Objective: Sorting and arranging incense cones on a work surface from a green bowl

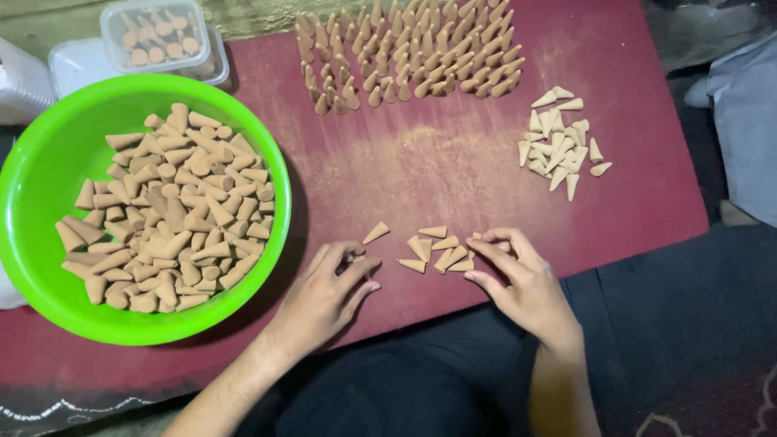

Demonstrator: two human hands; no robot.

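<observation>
A handful of tan incense cones (437, 249) lies loose on the dark red board (421, 162), near its front edge. My right hand (522, 283) rests at their right side, fingertips touching the nearest cones. My left hand (328, 295) lies palm down to their left, fingers curled, with a cone (357, 257) at its fingertips. A single cone (375, 233) lies just above that hand. Whether either hand actually grips a cone cannot be made out.
A bright green bowl (36, 186) heaped with cones sits at the left. Many cones stand upright in rows (413, 48) at the back. A paler pile of cones (558, 146) lies at the right. Clear plastic boxes (158, 36) stand at the back left.
</observation>
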